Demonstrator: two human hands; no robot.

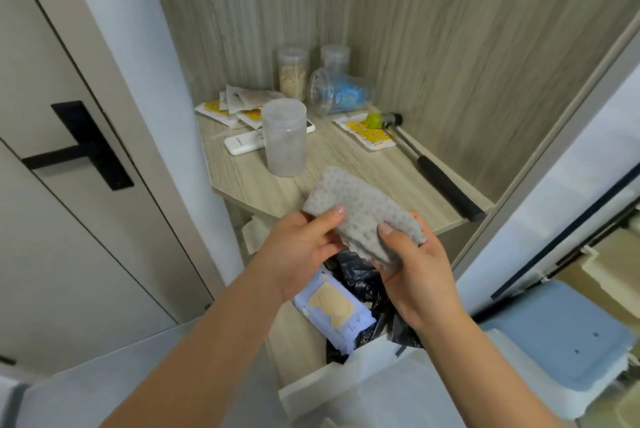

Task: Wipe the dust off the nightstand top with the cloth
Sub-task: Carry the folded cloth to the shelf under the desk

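A grey dimpled cloth (356, 209), folded, is held up in the air just in front of the nightstand's front edge. My left hand (301, 247) pinches its near left corner and my right hand (419, 268) grips its lower right end. The light wood nightstand top (256, 182) lies behind and below the cloth, with several things standing on it. Both hands hover over an open drawer below the top.
On the top stand a frosted plastic jar (284, 137), a white remote (249, 141), yellow sachets (370, 131), a hammer (433, 164), further jars (293, 71) and a tipped jar (339, 92). The open drawer (311, 389) holds a wipes pack (332, 310) and black bags. A door (69, 185) is left, a bed (561, 330) right.
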